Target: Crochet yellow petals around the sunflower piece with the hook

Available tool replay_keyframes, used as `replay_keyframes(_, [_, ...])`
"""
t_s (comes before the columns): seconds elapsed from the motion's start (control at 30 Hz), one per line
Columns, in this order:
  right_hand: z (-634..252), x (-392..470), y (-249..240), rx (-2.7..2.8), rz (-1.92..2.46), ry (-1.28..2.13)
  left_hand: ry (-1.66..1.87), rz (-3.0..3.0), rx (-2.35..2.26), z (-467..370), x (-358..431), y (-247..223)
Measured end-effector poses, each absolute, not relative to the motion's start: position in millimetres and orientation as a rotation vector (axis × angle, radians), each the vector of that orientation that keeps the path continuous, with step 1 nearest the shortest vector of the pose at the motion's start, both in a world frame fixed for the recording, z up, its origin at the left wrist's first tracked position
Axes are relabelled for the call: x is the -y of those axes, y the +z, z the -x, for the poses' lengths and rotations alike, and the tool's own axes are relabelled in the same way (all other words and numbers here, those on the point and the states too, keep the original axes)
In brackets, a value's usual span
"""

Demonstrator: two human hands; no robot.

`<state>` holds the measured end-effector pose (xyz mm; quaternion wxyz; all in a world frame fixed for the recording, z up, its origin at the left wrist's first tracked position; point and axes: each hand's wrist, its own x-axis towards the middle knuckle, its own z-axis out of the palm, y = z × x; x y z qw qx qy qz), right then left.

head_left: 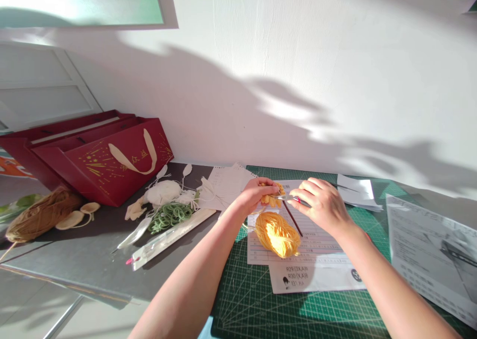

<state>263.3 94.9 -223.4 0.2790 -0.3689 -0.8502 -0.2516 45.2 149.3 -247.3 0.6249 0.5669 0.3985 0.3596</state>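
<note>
My left hand (257, 192) pinches a small yellow crocheted piece (274, 200) above the printed sheets. My right hand (318, 202) is closed on a pair of small scissors (294, 198), whose metal blades point left and reach the yellow piece. Just below the hands, a ball of yellow yarn (278, 234) lies on the papers (316, 277). A thin dark stick (293, 219) slants down from the yellow piece to the right of the ball.
The papers lie on a green cutting mat (246, 299). Left are green yarn (171, 216), white yarn (163, 193), a long clear package (171, 239), brown yarn (44, 214) and red gift bags (112, 165). More sheets (428, 254) lie right. A wall stands behind.
</note>
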Motion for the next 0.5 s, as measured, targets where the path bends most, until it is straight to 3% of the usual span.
replay_keyframes(0.5, [-264.3,-94.8,-221.8,2.291,0.945,-0.641,0.842,-1.236,-0.905,-45.8,-150.5,-250.0])
